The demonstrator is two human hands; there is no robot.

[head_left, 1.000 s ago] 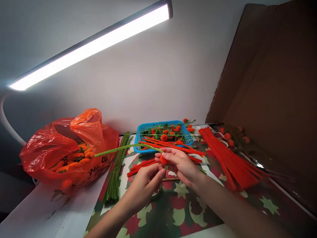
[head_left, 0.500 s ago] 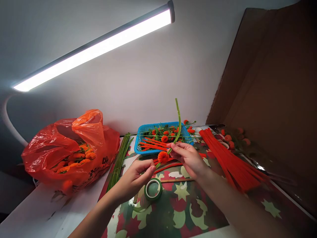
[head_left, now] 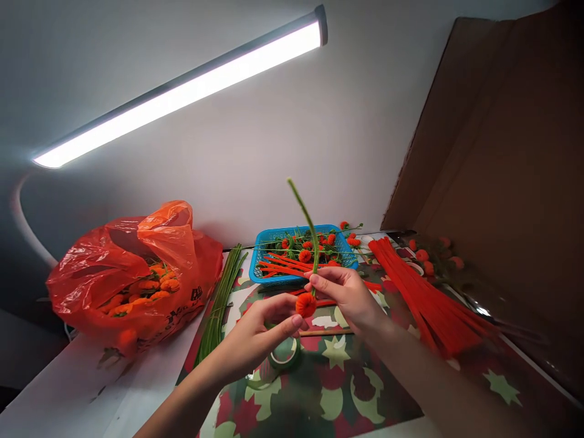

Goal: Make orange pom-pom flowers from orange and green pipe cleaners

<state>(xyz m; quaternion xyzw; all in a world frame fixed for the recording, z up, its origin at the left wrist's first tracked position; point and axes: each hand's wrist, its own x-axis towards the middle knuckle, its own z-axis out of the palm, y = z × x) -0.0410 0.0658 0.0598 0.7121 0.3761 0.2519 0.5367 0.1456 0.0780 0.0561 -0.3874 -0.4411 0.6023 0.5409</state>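
We see a plain white wall (head_left: 255,140) lit by a long tube lamp (head_left: 182,91); brown cardboard (head_left: 502,140) stands at right, above the desk (head_left: 68,395).

The orange pompom (head_left: 305,305) and the green stem (head_left: 305,219) look fuzzy and soft, like the red pipe cleaners (head_left: 424,292). The orange bag (head_left: 182,267) is thin glossy plastic, wrinkled. The blue basket (head_left: 261,249) is matt plastic. The cardboard (head_left: 502,152) is brown and matt.

The left hand (head_left: 262,328) and the right hand (head_left: 349,298) are bare. The left forearm (head_left: 201,389) and the right forearm (head_left: 424,377) are slender and uncovered. The fingers (head_left: 325,275) are slim; the left thumbnail is short, rounded and faintly glossy.
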